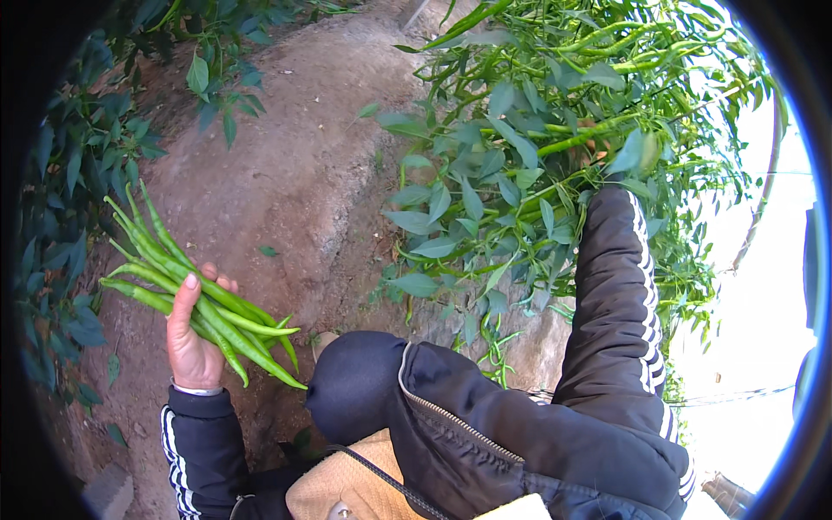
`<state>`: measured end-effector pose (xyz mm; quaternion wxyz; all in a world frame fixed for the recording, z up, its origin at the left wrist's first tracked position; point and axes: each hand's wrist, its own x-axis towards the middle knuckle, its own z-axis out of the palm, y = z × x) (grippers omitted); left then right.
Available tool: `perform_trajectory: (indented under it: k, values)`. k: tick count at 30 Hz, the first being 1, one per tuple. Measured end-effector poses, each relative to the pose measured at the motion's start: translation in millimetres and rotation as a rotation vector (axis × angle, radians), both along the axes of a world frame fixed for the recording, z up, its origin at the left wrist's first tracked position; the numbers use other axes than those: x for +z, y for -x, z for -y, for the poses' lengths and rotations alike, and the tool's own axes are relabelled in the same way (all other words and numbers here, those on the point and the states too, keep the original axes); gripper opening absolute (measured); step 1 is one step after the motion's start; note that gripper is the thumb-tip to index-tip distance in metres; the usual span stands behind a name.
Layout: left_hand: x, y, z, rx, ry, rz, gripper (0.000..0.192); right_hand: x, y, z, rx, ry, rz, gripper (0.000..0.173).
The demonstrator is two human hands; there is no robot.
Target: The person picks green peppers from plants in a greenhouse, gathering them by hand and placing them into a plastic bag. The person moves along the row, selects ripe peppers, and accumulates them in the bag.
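Note:
My left hand [198, 348] holds a bunch of long green chili peppers [214, 305], the thumb laid across them and the fingertips showing on the far side. The peppers point up-left and down-right, above bare soil. My right arm reaches into a leafy pepper plant [513, 162] on the right. Among its leaves only small patches of my right hand [590, 151] show; the fingers and anything in them are hidden. A long green pepper [572, 140] hangs right beside that hand. More peppers [630, 49] hang thickly higher on the plant.
A packed soil path [286, 149] runs between the plant rows. Darker pepper foliage [78, 149] lines the left side. Below the right-hand plant, several thin peppers [497, 354] hang low near my bent knee [354, 383]. A grey block [109, 493] lies at lower left.

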<state>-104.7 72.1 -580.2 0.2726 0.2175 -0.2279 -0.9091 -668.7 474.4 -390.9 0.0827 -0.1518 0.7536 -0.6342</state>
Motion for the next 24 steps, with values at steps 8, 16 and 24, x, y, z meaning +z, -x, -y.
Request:
perform_trajectory:
  k: [8, 16, 24]
  values:
    - [2.7, -1.3, 4.0, 0.030, -0.030, 0.034, 0.026, -23.0, -17.1, -37.1, 0.689, 0.379, 0.035, 0.066]
    - [1.9, 2.3, 2.4, 0.006, -0.039, 0.032, 0.026, -10.3, -3.3, -55.1, 0.421, 0.183, 0.035, 0.044]
    - [-0.7, 1.9, 2.2, -0.016, -0.042, -0.009, 0.027, 21.9, -41.3, -18.7, -0.207, -0.107, -0.101, 0.031]
